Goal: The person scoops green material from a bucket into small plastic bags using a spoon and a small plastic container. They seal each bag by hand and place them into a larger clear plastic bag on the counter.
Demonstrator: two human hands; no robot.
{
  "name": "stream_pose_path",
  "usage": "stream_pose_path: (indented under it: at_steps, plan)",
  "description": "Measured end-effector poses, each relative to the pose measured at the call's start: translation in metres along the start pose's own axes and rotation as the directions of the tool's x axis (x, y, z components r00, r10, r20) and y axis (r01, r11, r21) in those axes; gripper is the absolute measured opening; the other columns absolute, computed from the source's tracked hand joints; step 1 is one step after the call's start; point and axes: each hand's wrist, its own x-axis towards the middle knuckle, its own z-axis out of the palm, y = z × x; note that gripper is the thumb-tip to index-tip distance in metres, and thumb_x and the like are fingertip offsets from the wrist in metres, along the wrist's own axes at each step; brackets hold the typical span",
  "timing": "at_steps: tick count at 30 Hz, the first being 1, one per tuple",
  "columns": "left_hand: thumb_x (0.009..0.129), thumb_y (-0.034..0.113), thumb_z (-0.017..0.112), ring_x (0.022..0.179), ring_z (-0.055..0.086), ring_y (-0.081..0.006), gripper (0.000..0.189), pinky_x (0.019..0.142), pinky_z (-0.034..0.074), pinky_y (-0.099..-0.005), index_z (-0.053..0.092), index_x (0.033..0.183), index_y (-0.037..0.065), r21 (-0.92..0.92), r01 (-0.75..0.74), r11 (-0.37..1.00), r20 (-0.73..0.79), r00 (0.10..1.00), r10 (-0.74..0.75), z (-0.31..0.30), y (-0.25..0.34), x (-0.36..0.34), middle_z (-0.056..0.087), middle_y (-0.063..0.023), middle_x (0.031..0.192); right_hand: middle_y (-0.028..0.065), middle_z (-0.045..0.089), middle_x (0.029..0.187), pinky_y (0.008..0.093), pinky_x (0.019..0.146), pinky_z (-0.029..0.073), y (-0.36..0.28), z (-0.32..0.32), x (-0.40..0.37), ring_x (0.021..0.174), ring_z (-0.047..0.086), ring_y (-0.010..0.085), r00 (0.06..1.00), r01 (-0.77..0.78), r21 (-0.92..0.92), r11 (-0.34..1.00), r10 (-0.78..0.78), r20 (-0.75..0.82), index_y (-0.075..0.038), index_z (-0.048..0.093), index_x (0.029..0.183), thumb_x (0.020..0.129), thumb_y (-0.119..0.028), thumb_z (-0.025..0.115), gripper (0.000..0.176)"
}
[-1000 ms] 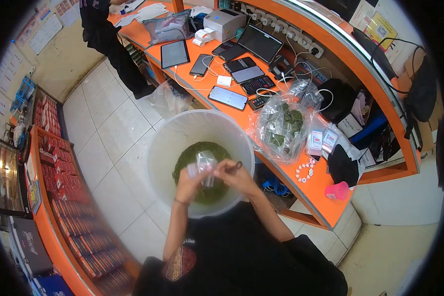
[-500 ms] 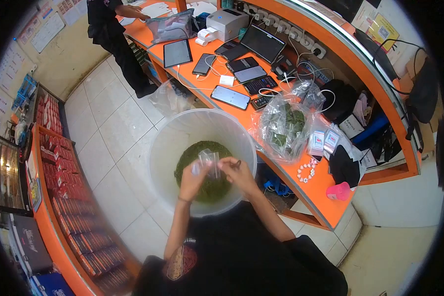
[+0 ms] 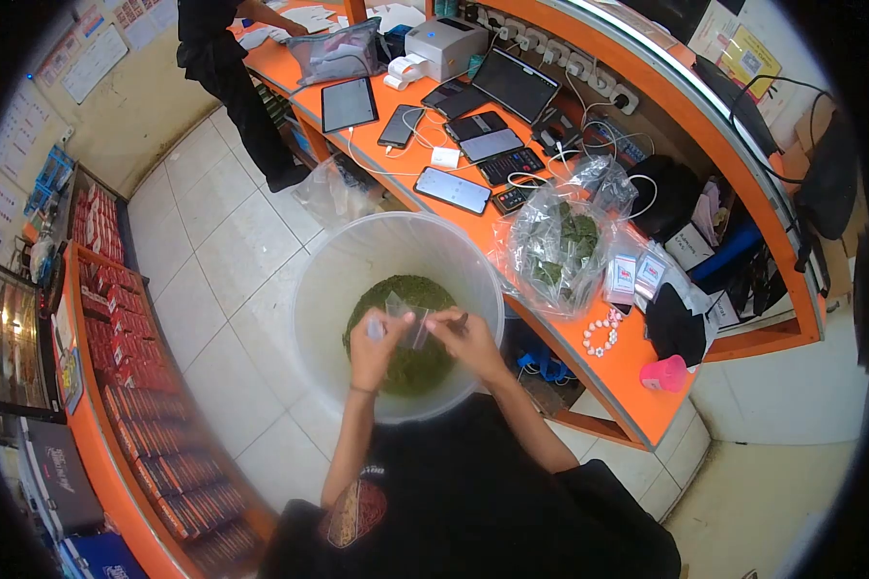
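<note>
A small clear plastic bag is stretched between my two hands, above a large translucent tub. Green shredded material covers the tub's bottom. My left hand is closed on the bag's left side, with something whitish against its fingers. The fingers of my right hand pinch the bag's right side. A thin dark object shows at the right fingers; what it is cannot be made out.
Right of the tub, an orange counter bears a large clear bag of green leaves, phones, a tablet, a printer and a pink cup. A person in dark clothes stands at the far end. Shelves line the left.
The small bag has tilted between my fingers, and my left hand has shifted slightly. The other person's arm and body have moved slightly right.
</note>
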Motion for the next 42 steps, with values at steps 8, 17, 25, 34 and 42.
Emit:
stream_pose_path:
  at_steps: [8, 17, 25, 34, 42]
  plan:
    - [0.080, 0.025, 0.081, 0.061, 0.046, -0.0069, 0.030, 0.058, 0.040, -0.0237, 0.058, 0.074, 0.006, 0.082, -0.079, 0.993, -0.070, 0.994, 0.085, 0.004, 0.000, 0.002, 0.050, 0.0040, 0.064, 0.0002, 0.062, 0.085, 0.0231, 0.069, 0.041, 0.006, 0.002, 0.000, 0.076, 0.053, 0.0067, 0.992, 0.127, -0.057, 0.990, -0.126, 0.016, 0.002, 0.070, 0.094, 0.090, -0.013, 0.069, 0.015]
    - [0.090, 0.024, 0.068, 0.074, 0.071, -0.0204, 0.025, 0.071, 0.053, -0.0301, 0.072, 0.103, 0.003, 0.341, -0.252, 0.906, 0.261, 0.951, 0.167, 0.011, 0.017, -0.014, 0.072, -0.0153, 0.087, -0.0034, 0.060, 0.075, 0.0205, 0.064, 0.042, 0.004, -0.004, 0.001, 0.070, 0.053, 0.0044, 0.998, -0.064, 0.137, 0.989, 0.066, -0.006, -0.003, 0.065, 0.090, 0.090, -0.016, 0.070, 0.014]
    - [0.091, 0.024, 0.065, 0.075, 0.069, -0.0274, 0.023, 0.069, 0.053, -0.0343, 0.072, 0.097, 0.003, 0.349, -0.344, 0.872, 0.236, 0.932, 0.273, 0.007, -0.002, -0.007, 0.070, -0.0166, 0.085, 0.0006, 0.061, 0.077, 0.0262, 0.056, 0.041, 0.014, 0.007, 0.007, 0.064, 0.053, 0.0069, 0.952, 0.304, -0.039, 0.952, -0.305, -0.018, -0.001, 0.060, 0.085, 0.096, -0.018, 0.062, 0.020]
    - [0.083, 0.023, 0.069, 0.070, 0.062, -0.0352, 0.018, 0.061, 0.049, -0.0430, 0.066, 0.085, 0.005, 0.656, -0.484, 0.580, 0.226, 0.858, 0.461, 0.023, -0.003, -0.022, 0.064, -0.0157, 0.074, 0.0160, 0.059, 0.072, 0.0374, 0.059, 0.045, 0.013, 0.007, 0.001, 0.063, 0.059, 0.0288, 0.949, 0.268, -0.495, 0.826, -0.314, -0.010, 0.001, 0.057, 0.080, 0.085, -0.016, 0.062, 0.019]
    - [0.084, 0.022, 0.069, 0.075, 0.063, -0.0364, 0.019, 0.063, 0.051, -0.0430, 0.063, 0.086, 0.005, 0.767, -0.326, 0.552, 0.100, 0.911, 0.399, 0.021, 0.003, -0.019, 0.065, -0.0170, 0.078, 0.0190, 0.059, 0.076, 0.0433, 0.063, 0.049, 0.019, 0.017, -0.003, 0.068, 0.061, 0.0356, 0.918, 0.289, -0.687, 0.667, -0.397, 0.001, 0.002, 0.051, 0.079, 0.085, -0.015, 0.063, 0.021]
